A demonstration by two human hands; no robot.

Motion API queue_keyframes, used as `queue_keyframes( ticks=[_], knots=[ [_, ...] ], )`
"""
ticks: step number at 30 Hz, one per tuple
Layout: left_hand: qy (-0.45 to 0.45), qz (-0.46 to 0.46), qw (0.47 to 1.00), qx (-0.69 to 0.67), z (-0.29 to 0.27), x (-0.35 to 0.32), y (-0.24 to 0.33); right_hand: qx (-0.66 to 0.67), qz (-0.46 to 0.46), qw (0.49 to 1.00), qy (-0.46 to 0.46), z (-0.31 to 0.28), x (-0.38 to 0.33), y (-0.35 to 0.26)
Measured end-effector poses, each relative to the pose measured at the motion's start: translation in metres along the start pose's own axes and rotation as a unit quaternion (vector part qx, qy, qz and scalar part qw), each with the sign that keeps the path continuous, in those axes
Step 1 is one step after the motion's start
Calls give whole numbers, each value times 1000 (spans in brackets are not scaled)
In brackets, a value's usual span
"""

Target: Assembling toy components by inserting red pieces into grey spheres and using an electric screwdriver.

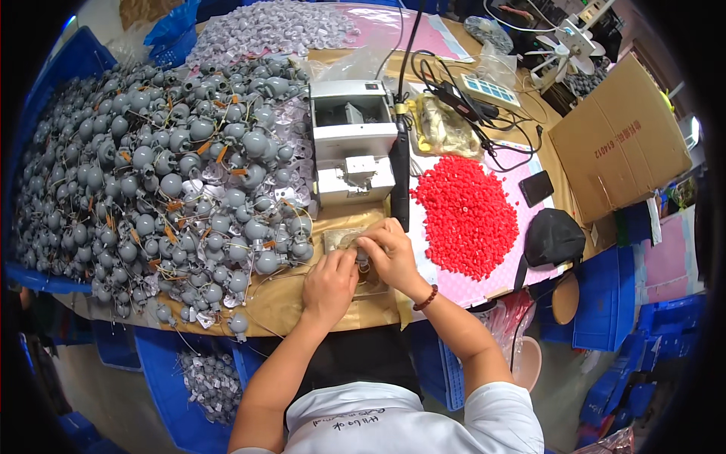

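My left hand (331, 284) is closed, its fingers bent together at a small metal fixture (333, 240) on the table in front of me. Close beside it, my right hand (390, 257) pinches at the same spot, with a beaded bracelet on its wrist. What the fingers hold is too small and too covered to make out. Just beyond my hands stands a white benchtop machine (354, 144) with an open top compartment. To the left lies a big heap of grey ball-shaped parts (172, 184) with thin wires and orange tabs.
A pile of small red plastic pieces (467, 219) lies to the right. Near it are a phone (536, 188), a black pouch (554, 237), a cardboard box (616, 144) and a power strip (490, 91). Whitish parts (272, 30) cover the far left; a blue bin (170, 386) stands below.
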State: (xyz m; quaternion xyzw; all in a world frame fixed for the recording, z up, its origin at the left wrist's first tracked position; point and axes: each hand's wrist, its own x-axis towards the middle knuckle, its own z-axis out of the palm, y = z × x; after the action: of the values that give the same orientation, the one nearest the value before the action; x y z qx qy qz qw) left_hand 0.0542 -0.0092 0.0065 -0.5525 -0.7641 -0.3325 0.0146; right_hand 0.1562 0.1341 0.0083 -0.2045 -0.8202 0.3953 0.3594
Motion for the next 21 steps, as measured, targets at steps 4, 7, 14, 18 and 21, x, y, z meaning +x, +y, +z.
queue_keyframes(
  ticks=[4,7,14,18,21],
  knots=[
    [32,32,999,-20,1,4,-3,145,83,984,59,-5,26,-27],
    [45,-39,989,-138,-10,1,1,300,152,942,10,-17,29,-23],
    [-38,-155,941,-298,-167,-71,-21,-216,-3,970,-114,-100,28,49],
    [-251,-266,930,-33,-294,-130,-42,-353,-32,920,-168,-108,19,75],
    [-149,-263,943,141,-320,-129,-42,-369,-29,913,-171,-112,10,92]
  ],
)
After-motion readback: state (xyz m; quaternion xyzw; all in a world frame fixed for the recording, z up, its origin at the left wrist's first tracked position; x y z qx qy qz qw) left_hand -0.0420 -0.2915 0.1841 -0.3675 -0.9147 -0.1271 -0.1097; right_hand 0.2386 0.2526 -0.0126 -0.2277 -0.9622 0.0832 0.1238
